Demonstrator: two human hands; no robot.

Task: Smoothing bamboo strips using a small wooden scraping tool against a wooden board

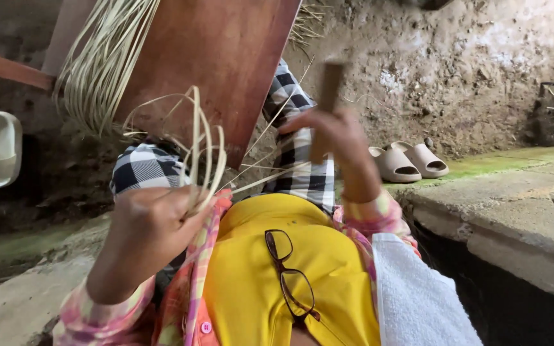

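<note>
While thin strips (203,150) bend, hand (152,224) grips.

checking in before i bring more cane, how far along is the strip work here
Done, it seems: a bundle of pale strips hangs over the reddish board. In hand: the left hand grips several looped strips, while the right hand holds a brown-handled tool upright, one strip running across between the hands. Left: at least the strips in the left hand; how many more await cannot be told.
</note>
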